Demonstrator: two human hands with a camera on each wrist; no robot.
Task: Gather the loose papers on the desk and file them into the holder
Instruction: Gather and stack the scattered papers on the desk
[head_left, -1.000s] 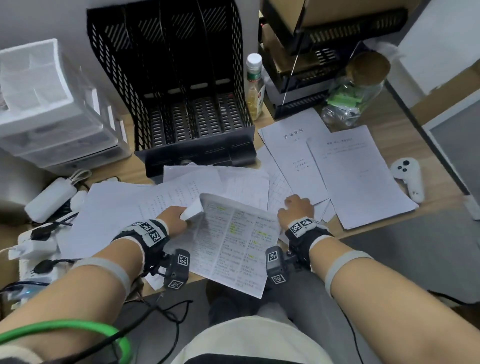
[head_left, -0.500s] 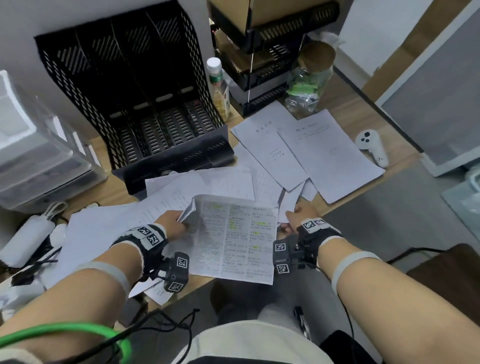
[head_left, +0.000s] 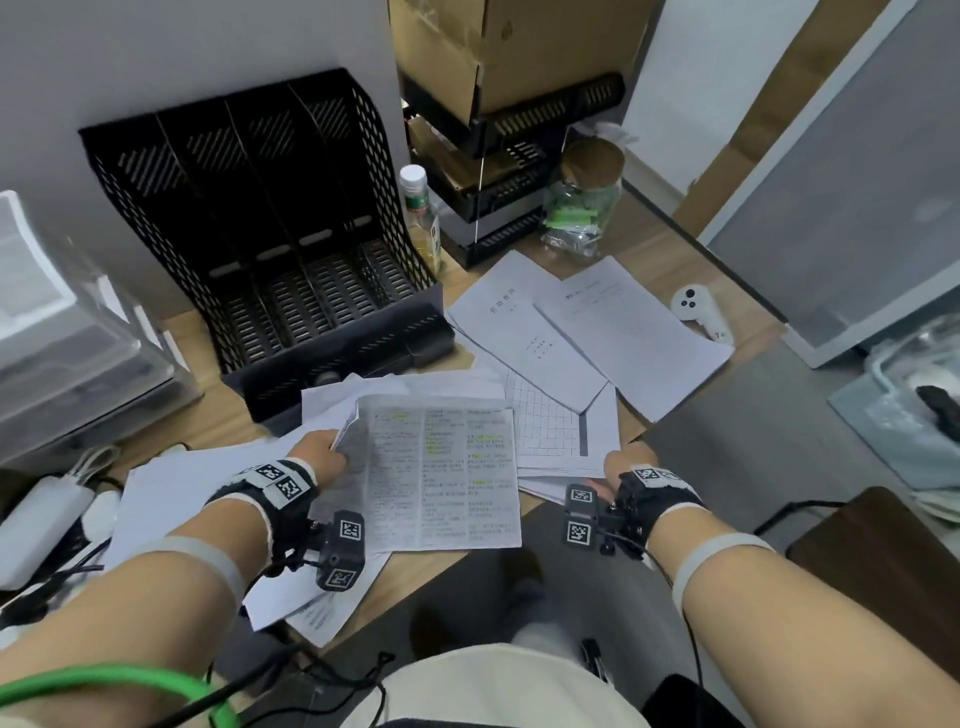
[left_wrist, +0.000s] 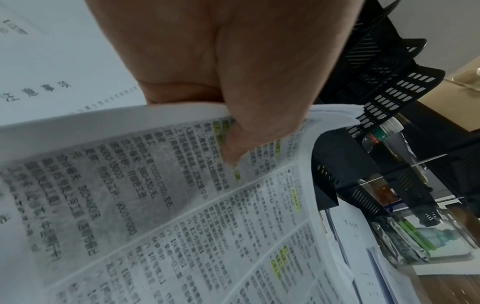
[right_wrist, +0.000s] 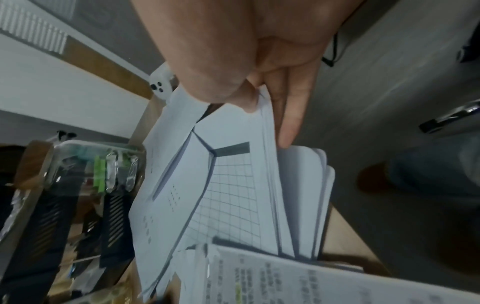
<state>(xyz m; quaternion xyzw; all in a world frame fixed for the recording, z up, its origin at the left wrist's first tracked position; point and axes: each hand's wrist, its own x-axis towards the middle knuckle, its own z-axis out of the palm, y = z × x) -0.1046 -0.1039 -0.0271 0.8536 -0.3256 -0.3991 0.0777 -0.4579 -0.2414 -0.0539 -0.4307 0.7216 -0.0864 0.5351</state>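
The printed sheet (head_left: 441, 473) with the yellow highlights lies at the near middle of the tabletop (head_left: 208, 421), on top of the other loose papers, its near edge hanging over the front. Your left hand (head_left: 317, 457) grasps its far left corner, thumb on top and fingers (left_wrist: 161, 88) curled beneath. Half a second ago your right hand (head_left: 626, 467) lay on the pile. Now its thumb is above and a finger below the near edge of the stack of white sheets (right_wrist: 262, 156), the gridded sheet (head_left: 545, 421) on top, and that edge is lifted off the tabletop. So the gathering has begun on both sides, though nothing is filed yet.

At 1 o'clock two more white pages (head_left: 587, 332) lie flat and untouched, and they will need collecting too. The black mesh holder (head_left: 249, 228) stands at 11 o'clock with its slots empty. Further out, a bottle (head_left: 421, 218) stands just right of the holder, a jar (head_left: 584, 202) at 1 o'clock, and a white controller (head_left: 698, 312) at 2 o'clock.
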